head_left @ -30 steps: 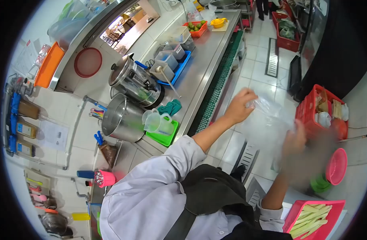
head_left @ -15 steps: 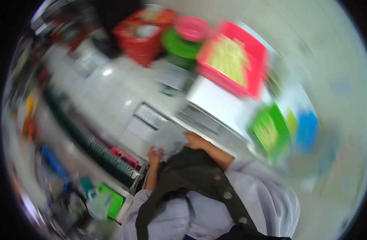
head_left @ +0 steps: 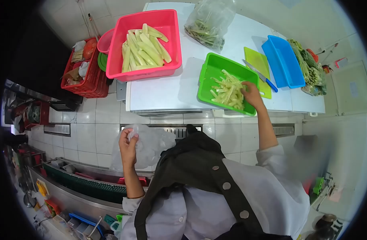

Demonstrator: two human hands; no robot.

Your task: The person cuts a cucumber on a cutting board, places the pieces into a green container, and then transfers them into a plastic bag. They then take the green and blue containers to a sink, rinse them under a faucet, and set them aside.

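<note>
My left hand (head_left: pixel 128 150) is closed on the top of a clear plastic bag (head_left: pixel 149 146), which hangs over the floor. Over the right side of a green tray (head_left: pixel 209 74), my right hand (head_left: pixel 252 95) touches the pale green cut strips (head_left: pixel 228 90) inside; its fingers are bent, and whether they grip a strip is unclear. Beside that tray a knife (head_left: pixel 261 76) with a blue handle lies on a yellow-green cutting board (head_left: pixel 257 60). A pink tub (head_left: pixel 151 20) of long peeled pieces (head_left: pixel 145 50) stands left on the white worktop (head_left: pixel 155 94).
A blue tray (head_left: pixel 283 62) and leafy vegetables (head_left: pixel 309 70) are at the worktop's right. A bag of greens (head_left: pixel 209 24) sits at its back. Red crates (head_left: pixel 87 82) stand left on the tiled floor. A metal counter (head_left: pixel 91 184) is at lower left.
The view has turned toward the white worktop. My hands were close together at the plastic bag; now my right hand has moved away to the green tray, while my left still holds the bag.
</note>
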